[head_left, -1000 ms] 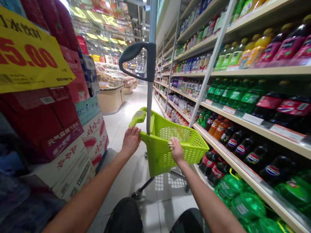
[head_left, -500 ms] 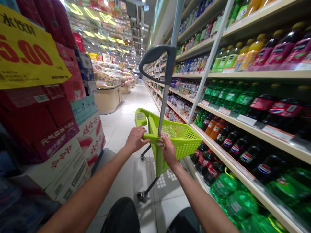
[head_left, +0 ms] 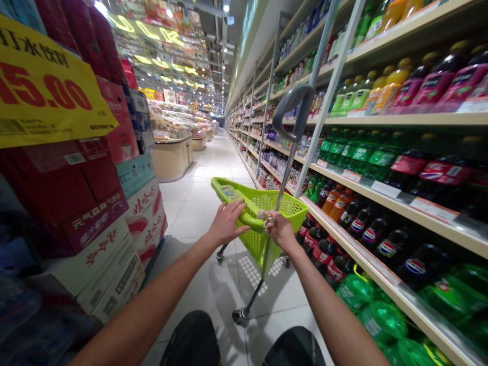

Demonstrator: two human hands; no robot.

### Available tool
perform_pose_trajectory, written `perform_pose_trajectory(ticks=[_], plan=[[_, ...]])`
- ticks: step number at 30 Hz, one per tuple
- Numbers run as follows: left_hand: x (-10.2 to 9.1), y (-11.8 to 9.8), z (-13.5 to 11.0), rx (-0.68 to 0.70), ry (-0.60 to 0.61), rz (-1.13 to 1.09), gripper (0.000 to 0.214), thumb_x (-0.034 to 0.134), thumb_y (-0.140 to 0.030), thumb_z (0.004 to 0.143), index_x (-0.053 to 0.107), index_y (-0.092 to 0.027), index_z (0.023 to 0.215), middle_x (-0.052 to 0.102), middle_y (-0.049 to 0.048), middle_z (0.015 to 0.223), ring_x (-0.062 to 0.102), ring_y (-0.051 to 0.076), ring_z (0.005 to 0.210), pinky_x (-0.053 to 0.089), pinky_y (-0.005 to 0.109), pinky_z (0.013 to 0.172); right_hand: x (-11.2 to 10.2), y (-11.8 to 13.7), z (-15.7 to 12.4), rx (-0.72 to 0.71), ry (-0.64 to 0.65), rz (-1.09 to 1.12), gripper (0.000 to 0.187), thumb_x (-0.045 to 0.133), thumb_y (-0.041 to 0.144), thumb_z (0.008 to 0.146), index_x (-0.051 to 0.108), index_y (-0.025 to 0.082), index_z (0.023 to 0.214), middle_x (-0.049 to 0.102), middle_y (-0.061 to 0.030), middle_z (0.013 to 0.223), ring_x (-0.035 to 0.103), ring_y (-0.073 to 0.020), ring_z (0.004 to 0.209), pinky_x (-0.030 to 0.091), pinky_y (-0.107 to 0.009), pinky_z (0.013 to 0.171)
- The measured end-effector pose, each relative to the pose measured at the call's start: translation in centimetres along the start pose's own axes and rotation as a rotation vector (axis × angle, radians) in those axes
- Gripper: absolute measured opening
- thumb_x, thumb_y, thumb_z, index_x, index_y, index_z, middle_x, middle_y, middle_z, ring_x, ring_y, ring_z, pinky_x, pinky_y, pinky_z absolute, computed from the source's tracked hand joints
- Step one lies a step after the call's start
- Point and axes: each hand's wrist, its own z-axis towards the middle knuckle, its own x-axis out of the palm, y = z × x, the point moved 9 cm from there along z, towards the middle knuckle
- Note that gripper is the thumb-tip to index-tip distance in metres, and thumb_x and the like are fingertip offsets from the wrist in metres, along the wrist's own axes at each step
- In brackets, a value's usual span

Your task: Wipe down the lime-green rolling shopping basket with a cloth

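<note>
A lime-green shopping cart [head_left: 244, 239] with a perforated basket stands before my knees on thin grey legs with casters. My left hand [head_left: 229, 222] grips its near rim by a clear label holder [head_left: 230, 192], fingers laid over the top and thumb stretched along the near side. In my right hand [head_left: 282, 230] is a bunched, pale patterned cloth [head_left: 267, 220], pressed on the rim's near right corner. Just behind that hand rises a grey metal pole [head_left: 286, 175], with a dark grey loop handle [head_left: 293, 113] on it.
Shelves of soft drink bottles [head_left: 381, 147] run along the right, close to the basket. Stacked drink cartons [head_left: 102, 239] with a yellow price sign [head_left: 49, 86] stand on the left. A tiled aisle [head_left: 217, 168] leads ahead past a wooden display counter [head_left: 171, 157].
The cart has turned, with its pole and handle swinging right. My right hand and the cloth have shifted right along the rim; my left hand has moved slightly right.
</note>
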Motion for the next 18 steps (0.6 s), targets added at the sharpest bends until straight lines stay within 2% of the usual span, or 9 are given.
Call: perform_pose_trajectory(ticks=[2,4,6,8,12,14,18], plan=[[0.6,1.3,0.2,-0.054,0.021,0.052,0.054,0.046,-0.046,0.079,0.039,-0.019,0.125,0.038,0.0095,0.136,0.031,0.024,0.125,0.021,0.044,0.101,-0.7,-1.3,0.3,0.091,0.04,-0.047,0.038,0.039,0.008,0.06,0.065,0.017,0.087,0.066,-0.0027,0.082,0.06,-0.0148,0.072,0.049,-0.027,0.069],[1.6,1.4,0.4,-0.088,0.038,0.089,0.052,0.045,-0.045,0.08,0.041,-0.019,0.125,0.038,0.0087,0.136,0.03,0.024,0.126,0.022,0.044,0.101,-1.1,-1.7,0.3,0.128,0.052,-0.099,0.037,0.039,0.007,0.06,0.065,0.017,0.084,0.066,-0.0026,0.078,0.06,-0.0144,0.066,0.049,-0.026,0.064],[2.1,0.4,0.6,-0.119,0.014,0.104,0.051,0.047,-0.044,0.08,0.043,-0.018,0.123,0.04,0.009,0.134,0.031,0.025,0.125,0.024,0.043,0.1,-1.1,-0.6,0.3,0.071,0.028,-0.14,0.038,0.04,0.007,0.06,0.065,0.016,0.086,0.066,-0.0044,0.081,0.06,-0.0162,0.072,0.049,-0.028,0.068],[1.9,-0.9,0.6,-0.13,-0.028,0.103,0.048,0.048,-0.041,0.079,0.046,-0.017,0.121,0.043,0.0094,0.132,0.034,0.026,0.123,0.027,0.042,0.099,-0.6,1.5,0.0,-0.043,0.0,-0.153,0.041,0.042,0.006,0.06,0.064,0.017,0.094,0.065,-0.0061,0.092,0.058,-0.0186,0.086,0.048,-0.032,0.08],[0.9,-2.3,1.0,-0.022,-0.053,0.044,0.041,0.048,-0.034,0.079,0.05,-0.017,0.117,0.05,0.0083,0.126,0.041,0.024,0.117,0.03,0.039,0.095,0.5,4.4,-0.9,-0.181,0.019,-0.14,0.05,0.041,0.003,0.061,0.059,0.017,0.106,0.06,-0.0066,0.108,0.051,-0.0188,0.104,0.04,-0.035,0.095],[0.5,-1.3,1.2,-0.002,-0.037,0.016,0.039,0.046,-0.031,0.08,0.048,-0.019,0.118,0.051,0.0071,0.125,0.043,0.021,0.115,0.031,0.038,0.094,-0.4,3.9,-1.3,-0.166,0.004,-0.158,0.051,0.04,0.002,0.061,0.059,0.017,0.106,0.059,-0.0067,0.11,0.05,-0.0186,0.106,0.04,-0.035,0.096],[0.7,2.4,1.1,-0.155,-0.018,0.039,0.043,0.042,-0.031,0.083,0.042,-0.019,0.124,0.042,0.0062,0.133,0.035,0.023,0.123,0.027,0.043,0.098,-4.3,0.4,-1.7,-0.037,-0.102,-0.252,0.051,0.039,0.003,0.061,0.059,0.017,0.106,0.058,-0.0077,0.11,0.051,-0.0199,0.104,0.04,-0.037,0.095]])
